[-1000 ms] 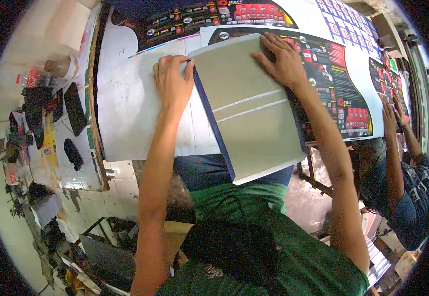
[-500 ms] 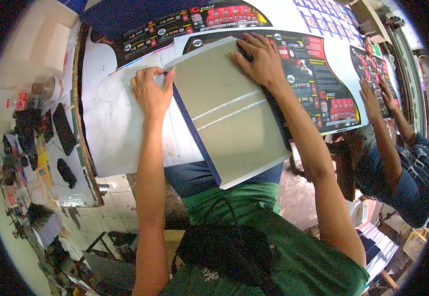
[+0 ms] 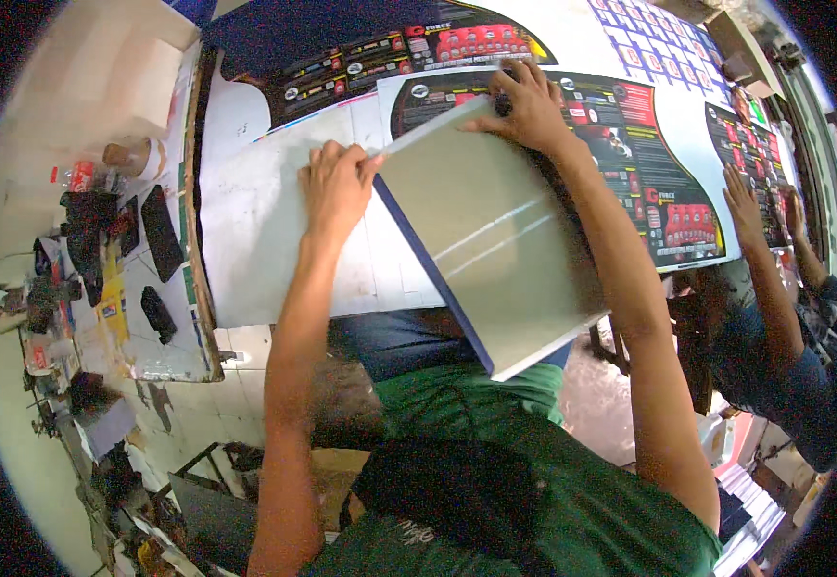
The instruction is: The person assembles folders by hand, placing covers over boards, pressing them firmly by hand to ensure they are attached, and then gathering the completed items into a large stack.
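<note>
A greyish-beige cardboard cover (image 3: 476,231) lies tilted in front of me, its lower end past the table's near edge, over my lap. Dark blue edging runs along its left side, pale strips line both ends, and two parallel white lines cross it. My left hand (image 3: 340,188) is closed at the cover's upper left corner, fingers bent and thumb pressed in. At the upper right corner is my right hand (image 3: 531,111), fingers curled round a small dark thing (image 3: 503,102) that they mostly hide; its thumb rests on the cover. The forearm hides part of the cover's right side.
Large printed black-and-red sheets (image 3: 621,163) cover the table behind the cover. A white sheet (image 3: 255,212) lies at left. Another person's hands (image 3: 748,207) rest on a print at far right. A cluttered side table (image 3: 173,351) with black pieces stands left.
The whole view has shifted right. The cover's lower end has swung a little to the right. My left hand has turned and its fingers bunch closer; my right fingers have curled more.
</note>
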Action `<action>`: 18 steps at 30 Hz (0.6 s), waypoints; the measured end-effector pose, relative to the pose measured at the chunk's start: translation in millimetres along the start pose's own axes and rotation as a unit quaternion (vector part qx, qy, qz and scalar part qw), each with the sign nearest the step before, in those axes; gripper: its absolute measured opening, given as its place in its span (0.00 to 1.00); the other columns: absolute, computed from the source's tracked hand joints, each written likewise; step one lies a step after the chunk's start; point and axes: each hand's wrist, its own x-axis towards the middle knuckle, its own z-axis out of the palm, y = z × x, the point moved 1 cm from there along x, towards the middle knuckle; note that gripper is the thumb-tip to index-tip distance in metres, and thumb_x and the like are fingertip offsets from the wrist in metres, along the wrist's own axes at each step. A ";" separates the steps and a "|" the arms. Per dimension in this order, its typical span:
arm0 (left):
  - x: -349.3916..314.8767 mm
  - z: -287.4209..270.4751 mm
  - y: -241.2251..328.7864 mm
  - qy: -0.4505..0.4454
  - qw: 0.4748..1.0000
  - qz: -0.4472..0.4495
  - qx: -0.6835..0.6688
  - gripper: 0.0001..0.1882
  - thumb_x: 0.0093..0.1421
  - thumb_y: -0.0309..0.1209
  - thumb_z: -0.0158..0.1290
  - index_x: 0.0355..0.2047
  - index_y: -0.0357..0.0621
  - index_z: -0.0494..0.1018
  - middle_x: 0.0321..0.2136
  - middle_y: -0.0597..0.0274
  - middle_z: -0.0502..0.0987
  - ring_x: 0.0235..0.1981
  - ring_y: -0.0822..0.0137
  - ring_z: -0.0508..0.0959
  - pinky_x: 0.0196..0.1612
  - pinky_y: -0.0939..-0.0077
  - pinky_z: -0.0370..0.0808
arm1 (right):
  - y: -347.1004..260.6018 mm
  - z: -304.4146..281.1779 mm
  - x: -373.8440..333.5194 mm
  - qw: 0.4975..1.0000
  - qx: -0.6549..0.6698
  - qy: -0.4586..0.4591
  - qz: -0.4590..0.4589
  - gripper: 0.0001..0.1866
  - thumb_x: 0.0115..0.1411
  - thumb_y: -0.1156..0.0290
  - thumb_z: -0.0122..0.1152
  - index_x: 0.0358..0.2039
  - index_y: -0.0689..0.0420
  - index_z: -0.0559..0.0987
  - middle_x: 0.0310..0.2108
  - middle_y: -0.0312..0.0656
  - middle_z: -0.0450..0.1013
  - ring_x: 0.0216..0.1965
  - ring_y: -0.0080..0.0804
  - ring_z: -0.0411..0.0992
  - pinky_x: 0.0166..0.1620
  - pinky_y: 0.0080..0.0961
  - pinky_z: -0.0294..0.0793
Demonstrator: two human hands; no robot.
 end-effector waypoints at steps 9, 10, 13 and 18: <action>-66.3 -23.0 43.4 0.004 0.585 -0.397 -0.708 0.26 0.71 0.44 0.54 0.53 0.29 0.74 0.43 0.59 0.81 0.33 0.70 0.75 0.41 0.71 0.73 | 10.1 3.3 -6.0 0.999 0.021 0.023 -0.021 0.41 0.38 0.27 0.75 0.42 0.48 0.80 0.68 0.46 0.62 0.73 0.51 0.52 0.68 0.66 0.51; -61.3 -13.7 26.4 -0.023 0.571 -0.391 -0.722 0.24 0.69 0.45 0.56 0.49 0.32 0.78 0.39 0.62 0.81 0.29 0.67 0.74 0.39 0.67 0.73 | 6.5 2.1 -5.5 0.999 0.015 0.019 -0.021 0.42 0.38 0.27 0.75 0.42 0.48 0.80 0.68 0.46 0.62 0.73 0.51 0.53 0.69 0.65 0.51; -7.9 -19.5 27.8 -0.150 0.829 -0.287 -0.455 0.24 0.65 0.48 0.60 0.42 0.34 0.81 0.33 0.60 0.81 0.31 0.65 0.75 0.42 0.68 0.73 | 17.7 1.3 -1.7 0.999 -0.001 0.001 -0.038 0.49 0.36 0.24 0.73 0.50 0.49 0.79 0.69 0.49 0.62 0.73 0.53 0.53 0.70 0.63 0.50; 65.7 -9.3 74.1 -0.186 0.974 0.087 -0.093 0.34 0.60 0.55 0.63 0.43 0.29 0.77 0.45 0.45 0.78 0.55 0.49 0.75 0.57 0.57 0.71 | 12.4 3.8 0.2 0.999 0.004 -0.001 -0.040 0.63 0.33 0.24 0.74 0.64 0.51 0.70 0.71 0.49 0.59 0.74 0.52 0.50 0.72 0.62 0.48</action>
